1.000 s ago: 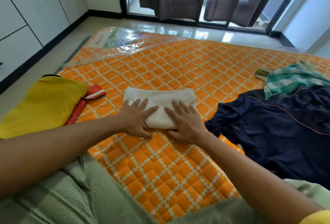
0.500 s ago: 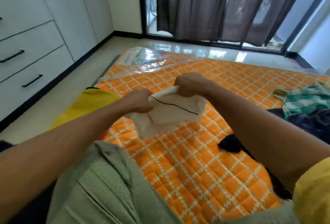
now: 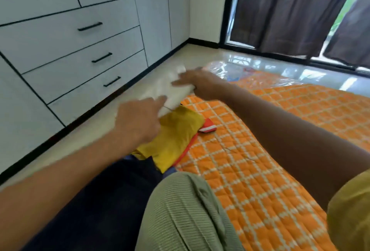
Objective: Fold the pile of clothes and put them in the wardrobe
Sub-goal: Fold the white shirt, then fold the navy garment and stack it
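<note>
A folded white cloth [image 3: 170,90] hangs blurred in the air above the left edge of the orange quilted mattress [image 3: 260,150], over the far end of a folded yellow garment [image 3: 176,130]. My right hand [image 3: 198,84] holds its far end, fingers spread on top. My left hand [image 3: 140,118] holds its near end. A red garment [image 3: 207,128] lies under the yellow one, only its edge showing. The white wardrobe [image 3: 80,50] with black-handled drawers stands along the left wall, all drawers closed.
My knee in ribbed green trousers [image 3: 180,210] fills the lower middle, with dark fabric [image 3: 110,200] beside it. A clear plastic bag [image 3: 230,70] lies at the mattress's far corner. Dark curtains [image 3: 280,10] hang over the glass door. A strip of tiled floor [image 3: 120,106] separates mattress and wardrobe.
Both hands lifted the folded white cloth off the mattress and carried it left over the yellow pile. My view swung left towards the wardrobe; the navy and green clothes left the view.
</note>
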